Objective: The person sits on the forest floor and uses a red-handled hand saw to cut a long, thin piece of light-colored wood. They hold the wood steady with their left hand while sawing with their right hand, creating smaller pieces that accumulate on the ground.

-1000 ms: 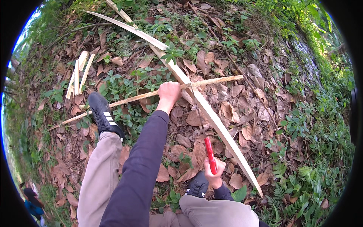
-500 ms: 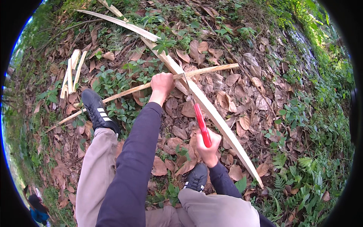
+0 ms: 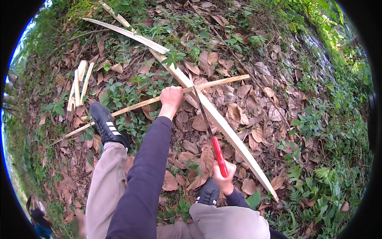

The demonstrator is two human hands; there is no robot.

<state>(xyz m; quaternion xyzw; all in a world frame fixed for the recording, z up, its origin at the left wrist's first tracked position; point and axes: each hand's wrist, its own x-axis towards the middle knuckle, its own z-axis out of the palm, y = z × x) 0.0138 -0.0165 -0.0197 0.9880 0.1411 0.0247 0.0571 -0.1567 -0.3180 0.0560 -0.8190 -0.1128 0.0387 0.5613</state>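
Note:
My left hand [image 3: 172,96] is closed around a thin wooden strip [image 3: 140,104], which lies crosswise over a long pale wooden plank [image 3: 230,132]. The fist sits just left of the crossing. In my right hand [image 3: 224,175] is the red handle of a hand saw [image 3: 207,122], held low and to the right. Its narrow blade runs up from the handle and meets the strip to the right of my left fist, above the plank. How deep the blade sits in the wood I cannot tell.
Several short cut wooden pieces [image 3: 80,84] lie at the left. A curved pale slat [image 3: 129,35] rests near the plank's far end. Dry leaves [image 3: 199,123] and low green plants cover the ground around my shoes [image 3: 106,124]. Part of a person [image 3: 39,219] shows at the lower left edge.
My right hand has drawn the saw back toward me, so more of the blade shows. My left hand still grips the strip at the same spot.

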